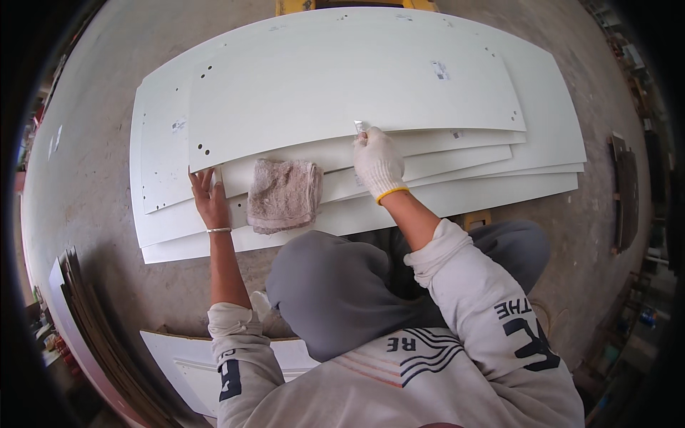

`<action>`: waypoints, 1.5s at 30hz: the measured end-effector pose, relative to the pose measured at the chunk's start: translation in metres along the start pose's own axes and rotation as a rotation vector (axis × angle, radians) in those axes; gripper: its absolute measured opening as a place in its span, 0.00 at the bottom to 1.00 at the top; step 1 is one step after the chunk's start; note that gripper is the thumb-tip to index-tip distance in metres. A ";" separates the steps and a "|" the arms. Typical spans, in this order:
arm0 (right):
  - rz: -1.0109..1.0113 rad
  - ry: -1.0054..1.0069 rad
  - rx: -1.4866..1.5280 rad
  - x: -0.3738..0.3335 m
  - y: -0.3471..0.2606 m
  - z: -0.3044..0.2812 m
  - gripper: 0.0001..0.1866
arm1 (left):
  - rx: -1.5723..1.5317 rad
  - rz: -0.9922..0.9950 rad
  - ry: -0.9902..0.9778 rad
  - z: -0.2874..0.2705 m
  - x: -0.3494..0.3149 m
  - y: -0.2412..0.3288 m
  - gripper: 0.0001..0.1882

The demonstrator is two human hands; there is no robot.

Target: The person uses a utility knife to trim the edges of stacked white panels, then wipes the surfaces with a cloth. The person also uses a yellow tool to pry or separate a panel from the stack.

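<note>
A large white panel (342, 85) with small dark holes lies on top of a stack of similar panels. My left hand (210, 200), bare and wearing a bracelet, touches the near left corner of this panel, its fingers apart. On my right hand (378, 160) is a white knit glove with a yellow cuff. That hand is closed on a small shiny silver piece (359, 127) at the panel's near edge; the fingers partly hide it, and its kind is not clear. Between my hands, a folded brownish-pink towel (285, 196) rests on the lower panels.
Lower white panels (442, 187) fan out toward me. A yellow support (296, 6) shows past the far edge. Thin boards (93, 321) lean at the left, and another white panel (178, 357) lies near my left forearm. Dark flat pieces (626, 192) stand at the right.
</note>
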State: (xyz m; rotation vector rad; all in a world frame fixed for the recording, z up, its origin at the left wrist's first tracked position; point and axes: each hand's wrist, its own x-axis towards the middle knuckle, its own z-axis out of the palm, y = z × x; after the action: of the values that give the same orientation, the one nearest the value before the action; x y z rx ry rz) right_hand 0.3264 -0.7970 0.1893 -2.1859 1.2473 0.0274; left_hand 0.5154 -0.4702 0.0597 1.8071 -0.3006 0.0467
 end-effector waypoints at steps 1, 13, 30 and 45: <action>0.001 -0.012 -0.001 -0.002 -0.006 0.004 0.20 | -0.011 -0.010 -0.009 0.003 0.001 0.001 0.44; 0.115 0.240 0.092 0.048 0.110 -0.056 0.19 | 0.060 0.026 0.007 0.009 -0.001 0.008 0.43; -0.187 -0.042 -0.065 -0.032 -0.081 0.067 0.20 | 0.216 0.064 -0.011 0.001 -0.001 0.012 0.46; -0.233 -0.190 -0.051 -0.065 -0.173 0.130 0.19 | 0.163 0.033 -0.010 0.002 -0.002 0.022 0.47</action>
State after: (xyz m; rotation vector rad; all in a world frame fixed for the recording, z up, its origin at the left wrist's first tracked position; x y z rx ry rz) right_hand 0.4618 -0.6157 0.1897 -2.2994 0.8914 0.1696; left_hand 0.5085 -0.4769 0.0799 1.9640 -0.3421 0.0880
